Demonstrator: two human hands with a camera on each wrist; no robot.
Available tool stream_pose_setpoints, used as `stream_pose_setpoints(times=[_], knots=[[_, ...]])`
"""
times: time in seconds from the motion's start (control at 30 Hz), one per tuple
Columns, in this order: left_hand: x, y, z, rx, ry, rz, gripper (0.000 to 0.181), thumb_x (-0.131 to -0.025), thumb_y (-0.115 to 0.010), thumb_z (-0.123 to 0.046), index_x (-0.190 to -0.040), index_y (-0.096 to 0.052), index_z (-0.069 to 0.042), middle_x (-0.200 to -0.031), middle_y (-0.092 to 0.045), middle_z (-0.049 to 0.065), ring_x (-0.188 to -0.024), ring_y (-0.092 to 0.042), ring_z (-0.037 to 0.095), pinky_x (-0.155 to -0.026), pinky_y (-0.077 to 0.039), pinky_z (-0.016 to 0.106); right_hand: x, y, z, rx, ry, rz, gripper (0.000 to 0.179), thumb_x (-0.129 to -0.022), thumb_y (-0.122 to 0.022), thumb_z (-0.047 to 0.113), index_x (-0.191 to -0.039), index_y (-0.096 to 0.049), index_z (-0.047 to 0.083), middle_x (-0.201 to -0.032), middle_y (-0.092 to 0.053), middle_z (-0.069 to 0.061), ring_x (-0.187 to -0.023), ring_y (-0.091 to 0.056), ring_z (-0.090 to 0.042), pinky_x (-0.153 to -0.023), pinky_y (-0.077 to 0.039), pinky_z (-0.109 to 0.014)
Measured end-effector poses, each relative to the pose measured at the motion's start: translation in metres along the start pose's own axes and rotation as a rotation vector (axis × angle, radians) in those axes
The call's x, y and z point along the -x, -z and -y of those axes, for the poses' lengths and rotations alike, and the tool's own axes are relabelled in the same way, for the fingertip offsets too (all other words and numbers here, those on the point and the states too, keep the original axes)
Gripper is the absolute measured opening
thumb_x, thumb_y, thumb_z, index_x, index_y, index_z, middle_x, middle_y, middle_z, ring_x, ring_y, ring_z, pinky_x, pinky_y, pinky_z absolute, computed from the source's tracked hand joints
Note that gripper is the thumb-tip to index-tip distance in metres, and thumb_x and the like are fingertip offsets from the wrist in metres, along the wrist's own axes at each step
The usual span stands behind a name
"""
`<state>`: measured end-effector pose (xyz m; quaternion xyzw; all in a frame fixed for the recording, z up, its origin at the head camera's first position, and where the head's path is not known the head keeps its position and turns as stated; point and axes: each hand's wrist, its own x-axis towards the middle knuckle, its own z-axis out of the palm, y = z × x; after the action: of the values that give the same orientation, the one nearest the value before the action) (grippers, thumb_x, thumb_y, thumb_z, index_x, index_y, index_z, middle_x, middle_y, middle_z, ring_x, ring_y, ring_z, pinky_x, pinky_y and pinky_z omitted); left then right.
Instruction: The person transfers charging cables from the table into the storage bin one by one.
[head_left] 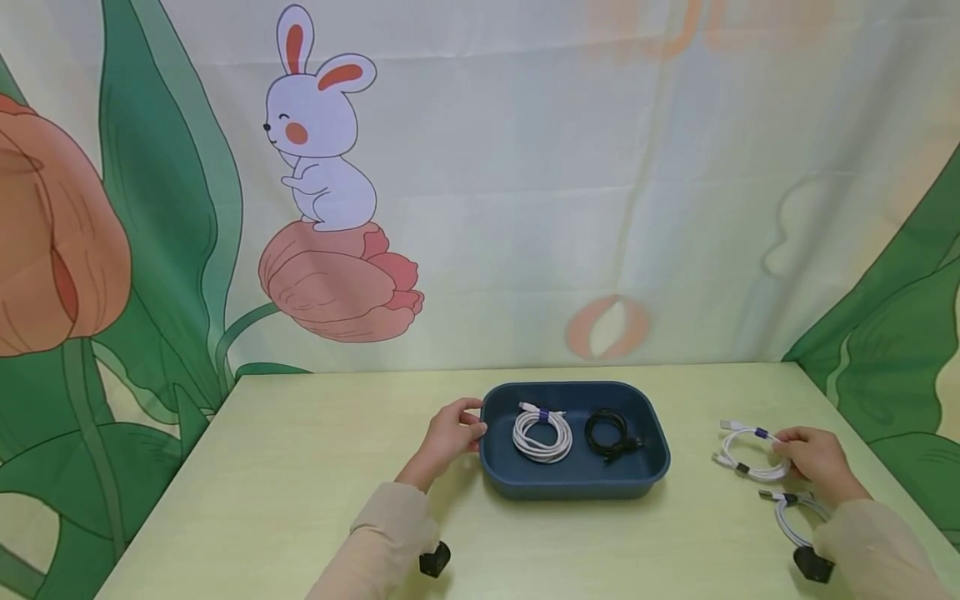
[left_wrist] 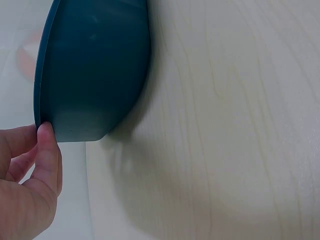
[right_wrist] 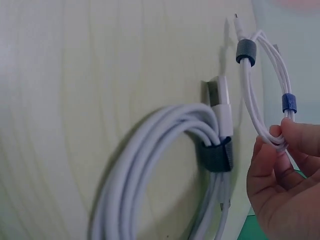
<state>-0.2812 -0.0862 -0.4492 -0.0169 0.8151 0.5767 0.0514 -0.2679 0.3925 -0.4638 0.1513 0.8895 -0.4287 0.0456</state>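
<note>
My left hand (head_left: pixel 448 439) pinches the left rim of a dark blue rectangular bin (head_left: pixel 570 489) between thumb and fingers. Inside the bin lie a coiled white cable (head_left: pixel 522 450) with a purple tie, at left, and a coiled black cable (head_left: pixel 592 433), at right. Over at the right of the table, my right hand (head_left: pixel 817 458) pinches a coiled white USB cable (right_wrist: pixel 248 85) bound with one dark and one blue strap. Below that hand, another coiled white USB cable (right_wrist: pixel 135 155) with a dark strap lies on the table.
The pale wood-grain table (head_left: pixel 300 467) ends at a printed curtain (head_left: pixel 487 208) with a rabbit and tulips. Small black devices (head_left: pixel 435 559) are worn at both wrists.
</note>
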Motion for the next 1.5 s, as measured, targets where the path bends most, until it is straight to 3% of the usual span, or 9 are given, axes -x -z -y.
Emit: stream_pose_setpoints(times=[0.47, 0.73, 0.9, 1.0, 1.23, 1.5], knots=[[0.001, 0.000, 0.000, -0.004, 0.006, 0.001, 0.036, -0.083, -0.056, 0.001, -0.118, -0.051, -0.002, -0.089, -0.054, 0.013, -0.053, -0.050, 0.010, -0.054, -0.052, 0.023, 0.003, 0.000, 0.009, -0.113, 0.060, 0.034, 0.039, -0.086, -0.053, 0.012, -0.112, -0.044, -0.015, -0.073, -0.052, 0.003, -0.061, -0.049, -0.008, -0.055, -0.050, -0.024], [0.001, 0.000, -0.001, 0.002, 0.007, -0.001, 0.036, -0.082, -0.056, 0.001, -0.118, -0.051, -0.002, -0.090, -0.054, 0.014, -0.054, -0.050, 0.010, -0.053, -0.051, 0.022, -0.017, -0.005, -0.001, -0.148, 0.029, 0.033, 0.025, -0.083, -0.060, 0.019, -0.100, -0.058, 0.000, -0.072, -0.053, 0.005, -0.062, -0.052, -0.010, -0.056, -0.051, -0.030], [0.002, 0.000, -0.002, 0.003, 0.010, 0.000, 0.036, -0.082, -0.056, 0.001, -0.118, -0.051, -0.002, -0.089, -0.054, 0.013, -0.055, -0.050, 0.010, -0.053, -0.051, 0.022, -0.024, -0.006, -0.004, -0.157, 0.051, 0.043, 0.032, -0.083, -0.061, 0.020, -0.103, -0.055, -0.003, -0.073, -0.054, 0.004, -0.062, -0.052, -0.011, -0.055, -0.052, -0.030], [0.002, 0.000, -0.003, 0.007, 0.006, 0.000, 0.036, -0.082, -0.056, 0.002, -0.118, -0.051, -0.001, -0.089, -0.054, 0.013, -0.054, -0.050, 0.010, -0.053, -0.051, 0.022, -0.020, -0.007, 0.003, -0.174, 0.053, 0.038, 0.030, -0.082, -0.062, 0.019, -0.102, -0.056, -0.002, -0.071, -0.054, 0.007, -0.061, -0.052, -0.010, -0.056, -0.052, -0.031], [0.002, 0.000, -0.002, 0.014, 0.007, 0.000, 0.036, -0.082, -0.056, 0.002, -0.118, -0.051, -0.001, -0.088, -0.054, 0.014, -0.054, -0.049, 0.010, -0.053, -0.051, 0.022, 0.005, -0.008, 0.032, -0.175, 0.125, 0.065, 0.042, -0.086, -0.057, 0.018, -0.112, -0.046, -0.013, -0.073, -0.053, 0.008, -0.061, -0.051, -0.006, -0.058, -0.051, -0.023], [0.000, 0.000, -0.001, 0.006, 0.016, 0.004, 0.036, -0.082, -0.056, 0.001, -0.118, -0.051, -0.002, -0.091, -0.054, 0.015, -0.055, -0.050, 0.011, -0.057, -0.053, 0.027, 0.001, -0.012, 0.041, -0.164, 0.096, 0.072, 0.041, -0.086, -0.057, 0.020, -0.113, -0.047, -0.009, -0.079, -0.054, 0.000, -0.064, -0.051, -0.012, -0.060, -0.052, -0.025]])
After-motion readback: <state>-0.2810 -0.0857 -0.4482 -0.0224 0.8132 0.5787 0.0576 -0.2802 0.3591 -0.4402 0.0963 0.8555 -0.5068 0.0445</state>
